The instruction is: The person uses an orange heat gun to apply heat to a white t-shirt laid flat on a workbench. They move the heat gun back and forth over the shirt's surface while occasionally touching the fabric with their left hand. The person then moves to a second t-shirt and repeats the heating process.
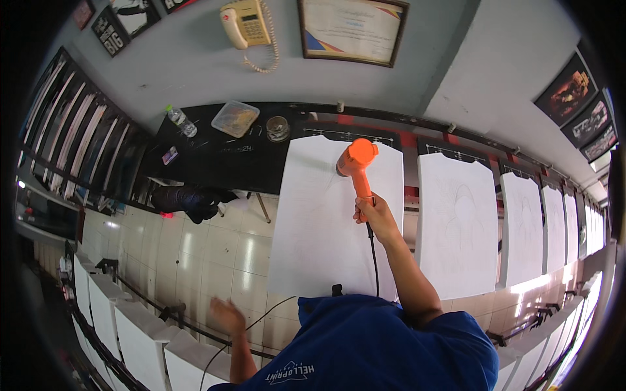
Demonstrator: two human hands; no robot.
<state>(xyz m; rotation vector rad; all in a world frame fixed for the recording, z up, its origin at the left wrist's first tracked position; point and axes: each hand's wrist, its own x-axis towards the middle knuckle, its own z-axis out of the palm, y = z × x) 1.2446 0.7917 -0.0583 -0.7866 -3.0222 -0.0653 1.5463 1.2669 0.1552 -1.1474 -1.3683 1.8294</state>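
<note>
My right hand (373,215) is wrapped around the handle of an orange heat gun (362,154), held over the upper part of a white T-shirt (313,221). The shirt looks stretched flat over a board, with faint lines on its surface. A black power cord (373,260) runs from the handle down toward my body. Low on the left, away from the shirt, my left hand (228,317) is blurred by motion. Its fingers cannot be made out clearly, and nothing shows in it.
More white shirts on boards, one (458,228) beside mine, run off to the right. A black table (222,156) at back left bears a bottle (182,121), a plastic container (235,118) and a glass ashtray (278,128). Behind me stand other white boards (140,339) on rails.
</note>
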